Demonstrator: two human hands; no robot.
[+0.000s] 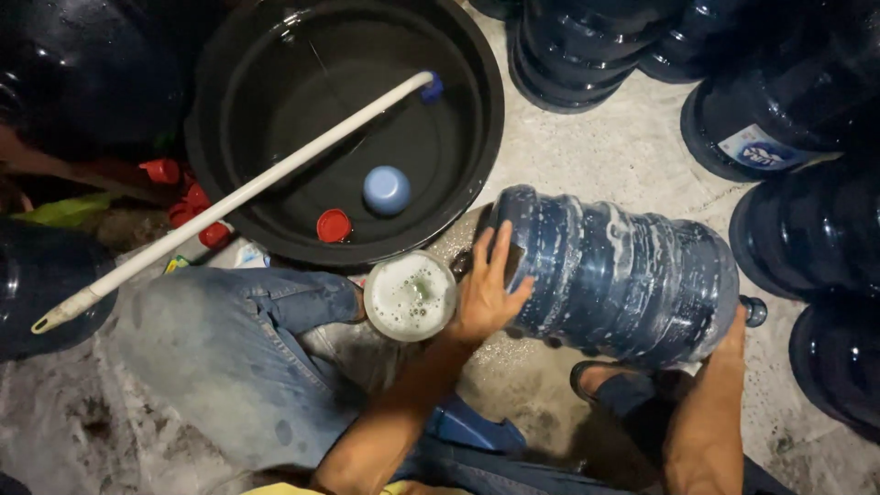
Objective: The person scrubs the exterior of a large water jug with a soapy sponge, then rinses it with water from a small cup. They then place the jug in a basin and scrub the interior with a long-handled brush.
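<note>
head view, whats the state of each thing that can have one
big blue jug: lying on its side, suds inside
left hand: flat on the jug's base
right hand: at the jug's neck end, fingers hidden
black tub: holds water, caps afloat
white pipe: slanted across the tub rim
small cup: upright, full of foam
other blue jugs: upright

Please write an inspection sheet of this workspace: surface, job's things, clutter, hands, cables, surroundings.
Surface: wet concrete floor.
Job's things: blue jug lying on its side, suds on it; foamy cup beside its base.
Clutter: black tub with water, white pole, blue cap, red cap; more red caps beside the tub.
Hands: left hand flat on jug base; right hand at its neck end.
Cables: nothing seen.
Surroundings: upright jugs.
</note>
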